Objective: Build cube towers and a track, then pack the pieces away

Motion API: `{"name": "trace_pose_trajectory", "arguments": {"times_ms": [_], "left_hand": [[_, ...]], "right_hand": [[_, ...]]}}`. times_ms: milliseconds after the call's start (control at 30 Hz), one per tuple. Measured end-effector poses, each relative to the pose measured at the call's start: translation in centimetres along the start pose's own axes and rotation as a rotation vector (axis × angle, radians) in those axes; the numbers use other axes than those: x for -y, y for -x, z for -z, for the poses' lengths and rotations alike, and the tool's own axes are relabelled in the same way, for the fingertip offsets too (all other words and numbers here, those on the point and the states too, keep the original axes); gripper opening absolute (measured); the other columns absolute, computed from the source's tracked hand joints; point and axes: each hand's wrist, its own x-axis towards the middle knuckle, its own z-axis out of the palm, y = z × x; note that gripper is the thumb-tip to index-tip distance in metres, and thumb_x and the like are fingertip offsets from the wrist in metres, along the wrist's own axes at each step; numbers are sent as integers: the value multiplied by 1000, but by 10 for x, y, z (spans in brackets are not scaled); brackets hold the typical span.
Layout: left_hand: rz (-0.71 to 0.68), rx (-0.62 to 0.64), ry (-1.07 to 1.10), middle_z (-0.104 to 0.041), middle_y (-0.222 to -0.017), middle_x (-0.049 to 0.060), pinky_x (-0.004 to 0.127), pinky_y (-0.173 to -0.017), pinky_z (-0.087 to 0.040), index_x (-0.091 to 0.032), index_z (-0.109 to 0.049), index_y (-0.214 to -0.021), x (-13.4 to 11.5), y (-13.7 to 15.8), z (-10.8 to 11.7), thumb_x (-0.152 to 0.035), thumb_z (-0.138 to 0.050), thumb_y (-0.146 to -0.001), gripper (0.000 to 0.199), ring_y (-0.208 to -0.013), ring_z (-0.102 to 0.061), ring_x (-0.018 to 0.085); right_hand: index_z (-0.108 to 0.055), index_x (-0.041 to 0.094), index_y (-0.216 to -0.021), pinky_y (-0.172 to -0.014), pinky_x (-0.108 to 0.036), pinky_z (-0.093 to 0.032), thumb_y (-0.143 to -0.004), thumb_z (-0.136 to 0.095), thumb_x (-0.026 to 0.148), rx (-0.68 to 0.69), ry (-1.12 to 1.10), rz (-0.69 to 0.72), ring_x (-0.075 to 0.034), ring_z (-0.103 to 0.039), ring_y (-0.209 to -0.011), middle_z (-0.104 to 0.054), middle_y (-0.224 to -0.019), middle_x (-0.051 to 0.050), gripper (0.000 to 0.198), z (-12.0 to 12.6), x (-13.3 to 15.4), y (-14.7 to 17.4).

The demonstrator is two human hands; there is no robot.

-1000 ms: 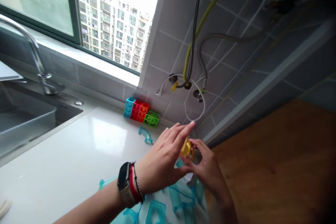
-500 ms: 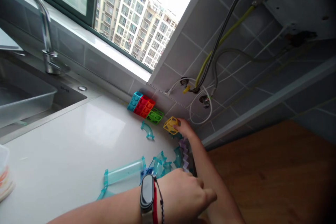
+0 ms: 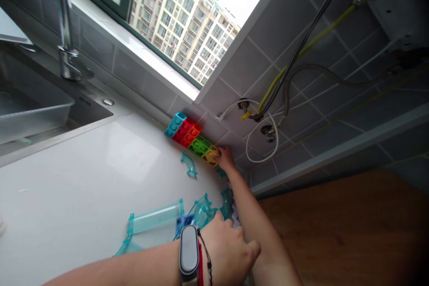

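Note:
My right hand [image 3: 226, 159] grips a yellow open-frame block [image 3: 210, 156] by its right side. That block sits against the right end of a row of blocks along the wall: a green block [image 3: 199, 145], red blocks [image 3: 187, 132] and a blue block [image 3: 175, 124]. Lower down, my left hand [image 3: 231, 248], with a wristband above it, is curled with its fingertips hidden; what it holds, if anything, cannot be made out. Just beyond its knuckles lie clear teal curved track pieces [image 3: 201, 212] and a dark blue piece [image 3: 183, 222].
A long teal trough [image 3: 156, 217] and a small curved piece [image 3: 189, 164] lie on the white counter [image 3: 83, 187]. Purple zigzag pieces [image 3: 235, 216] are by the right edge. The sink [image 3: 90, 106] with its faucet [image 3: 65, 31] is left; hoses [image 3: 284, 69] hang right.
My right hand has moved the yellow block leftward, closing the gap to the green block. My left hand has shifted slightly left. The view has tilted a little.

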Motion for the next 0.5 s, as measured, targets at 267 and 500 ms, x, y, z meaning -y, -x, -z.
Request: {"name": "trace_pose_trajectory", "arguments": {"times_ms": [267, 500], "left_hand": [[39, 36, 25, -76, -117, 21, 58, -97, -53, -18, -67, -126, -4, 0, 7, -54, -77, -84, 56, -109, -73, 39], [74, 91, 35, -74, -121, 22, 56, -98, -52, -17, -66, -130, -9, 0, 10, -56, -77, -85, 61, -113, -71, 39]], "right_hand": [[-65, 20, -129, -104, -36, -47, -82, -79, 32, -56, 79, -24, -26, -58, -120, -63, -126, -11, 50, -7, 5, 5], [-62, 21, -133, -104, -35, -44, -87, -75, 35, -66, 151, -32, -27, -55, -122, -61, -125, -12, 49, -5, 14, 12]]}}
